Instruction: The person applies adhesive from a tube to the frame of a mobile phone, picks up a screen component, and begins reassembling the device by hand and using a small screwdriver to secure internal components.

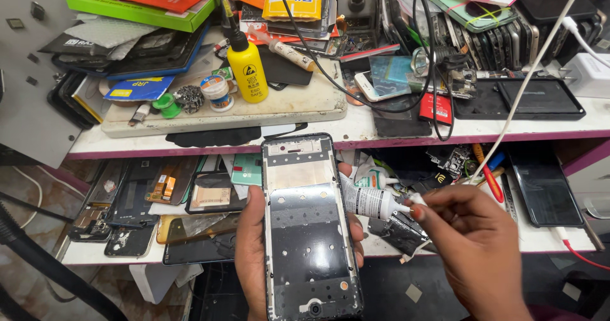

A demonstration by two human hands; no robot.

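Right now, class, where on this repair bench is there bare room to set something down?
Little. One pale patch on the cream board, right of the yellow bottle; a white strip of upper shelf along its front edge. The lower shelf is crowded with phone parts; the back is stacked high.

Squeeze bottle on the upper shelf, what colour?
Yellow bottle, with a black nozzle; head view shows it clearly.

An upright black phone frame point(310, 225) with a white glue tube point(372, 201) lying just beside it.
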